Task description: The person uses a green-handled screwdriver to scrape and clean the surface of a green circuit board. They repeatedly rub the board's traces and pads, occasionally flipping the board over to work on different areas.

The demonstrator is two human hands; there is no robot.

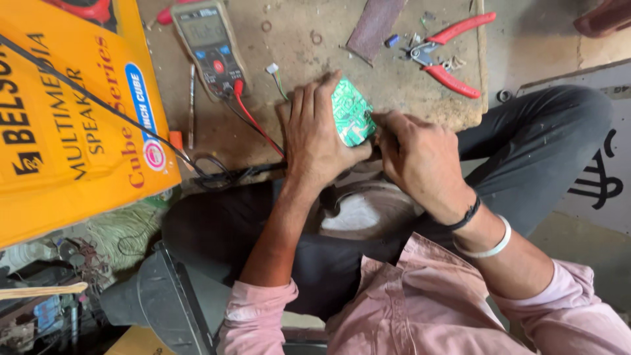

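Note:
A small green circuit board (352,110) is held on edge over the near rim of a low brown work board (394,82). My left hand (314,135) wraps around its left side, fingers curled over the top. My right hand (417,154) presses against the board's right lower edge, fingers pinched there; whatever it pinches is hidden. A short white-plugged wire lead (274,72) lies just beyond my left fingers.
A grey digital multimeter (209,43) with red and black leads (253,121) lies at the back left. Red-handled pliers (447,56) and a dark flat strip (374,23) sit at the back right. A big yellow cardboard box (72,118) stands left. My dark-trousered knees are below.

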